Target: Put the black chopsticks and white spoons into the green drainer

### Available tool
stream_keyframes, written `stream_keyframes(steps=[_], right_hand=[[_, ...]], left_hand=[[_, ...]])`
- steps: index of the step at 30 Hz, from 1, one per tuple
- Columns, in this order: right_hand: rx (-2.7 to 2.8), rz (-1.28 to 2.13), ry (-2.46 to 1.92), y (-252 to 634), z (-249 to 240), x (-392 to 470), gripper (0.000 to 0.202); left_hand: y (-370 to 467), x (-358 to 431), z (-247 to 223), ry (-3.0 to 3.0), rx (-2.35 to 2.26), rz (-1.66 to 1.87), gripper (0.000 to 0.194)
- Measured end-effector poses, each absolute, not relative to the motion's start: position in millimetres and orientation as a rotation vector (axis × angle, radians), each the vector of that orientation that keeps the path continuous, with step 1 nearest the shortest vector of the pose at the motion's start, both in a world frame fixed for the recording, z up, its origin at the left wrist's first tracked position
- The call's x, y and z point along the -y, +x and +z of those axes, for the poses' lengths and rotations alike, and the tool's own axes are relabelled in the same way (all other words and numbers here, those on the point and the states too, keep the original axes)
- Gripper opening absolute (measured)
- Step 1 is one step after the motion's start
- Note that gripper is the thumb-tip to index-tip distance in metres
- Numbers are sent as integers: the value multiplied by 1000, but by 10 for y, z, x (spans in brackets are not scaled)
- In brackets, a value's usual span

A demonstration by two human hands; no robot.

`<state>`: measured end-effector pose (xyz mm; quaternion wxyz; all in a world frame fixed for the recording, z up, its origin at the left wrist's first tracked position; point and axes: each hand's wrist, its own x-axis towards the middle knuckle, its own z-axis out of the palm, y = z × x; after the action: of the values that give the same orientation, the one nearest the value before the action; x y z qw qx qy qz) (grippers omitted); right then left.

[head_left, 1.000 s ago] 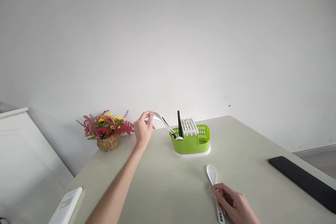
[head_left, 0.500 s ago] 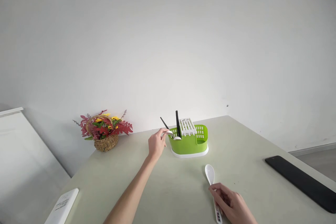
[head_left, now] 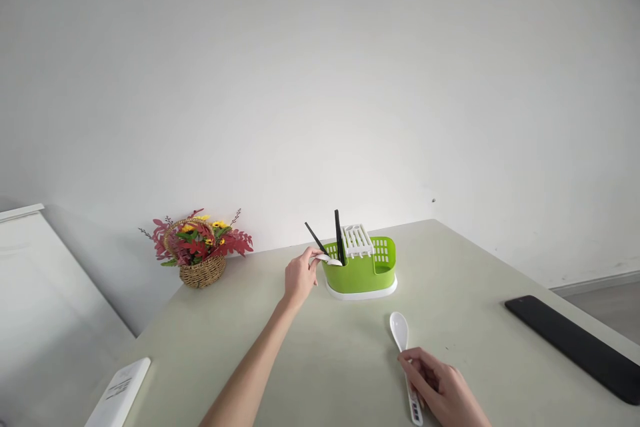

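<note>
My left hand (head_left: pixel 300 277) is closed in a pinch on a white spoon (head_left: pixel 323 257) at the left end of a green utensil holder (head_left: pixel 357 279). Black chopsticks (head_left: pixel 339 237) stand in that end, some upright and one leaning left. A second white spoon's bowl (head_left: pixel 335 263) shows at the holder's front rim, close to the held spoon. Lower right, my right hand (head_left: pixel 440 383) has its fingers closed around the handle of a white soup spoon (head_left: pixel 399 330), whose bowl points away from me. This spoon is low over or on the table; which one I cannot tell.
A white slatted rack (head_left: pixel 357 240) tops the middle of the holder. Behind left stands a wicker basket of flowers (head_left: pixel 203 271). A long black flat object (head_left: pixel 570 347) lies along the table's right side, a white box-like object (head_left: pixel 119 393) at the left edge. A wall rises behind.
The spoon in my left hand has tipped lower, toward the holder's rim, and the hand has shifted very slightly right. My right hand is nearly still.
</note>
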<state>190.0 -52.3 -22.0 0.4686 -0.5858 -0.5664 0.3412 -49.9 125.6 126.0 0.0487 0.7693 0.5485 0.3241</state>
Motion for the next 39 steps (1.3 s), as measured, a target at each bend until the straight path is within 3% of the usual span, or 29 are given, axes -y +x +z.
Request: stream_keyframes(steps=[11, 15, 19, 22, 25, 27, 34, 36, 39], right_hand=[[1453, 926, -1418, 1999, -192, 518, 51], [1461, 938, -1389, 2041, -171, 519, 46], [1483, 946, -1384, 2050, -170, 509, 47], [1483, 959, -1385, 2044, -179, 503, 47], [1469, 955, -1388, 2033, -183, 510, 46], [1461, 952, -1386, 2033, -188, 513, 45], [1461, 994, -1332, 2076, -244, 495, 45], [1436, 984, -1319, 2068, -254, 500, 47], [1377, 952, -1320, 2022, -248, 515, 52]], left_hand=[[-477, -1188, 1217, 2386, -1578, 892, 25], [-544, -1175, 1181, 2445, -1584, 902, 34], [-586, -1124, 1046, 2485, -1572, 1354, 48], [-441, -972, 912, 2527, -1470, 1598, 34], [-112, -734, 741, 2590, -1339, 1252, 17], [156, -588, 597, 2509, -1318, 928, 17], [797, -486, 310, 2286, -1524, 377, 72], [861, -505, 314, 2299, -1514, 307, 65], [882, -511, 305, 2337, -1505, 287, 39]])
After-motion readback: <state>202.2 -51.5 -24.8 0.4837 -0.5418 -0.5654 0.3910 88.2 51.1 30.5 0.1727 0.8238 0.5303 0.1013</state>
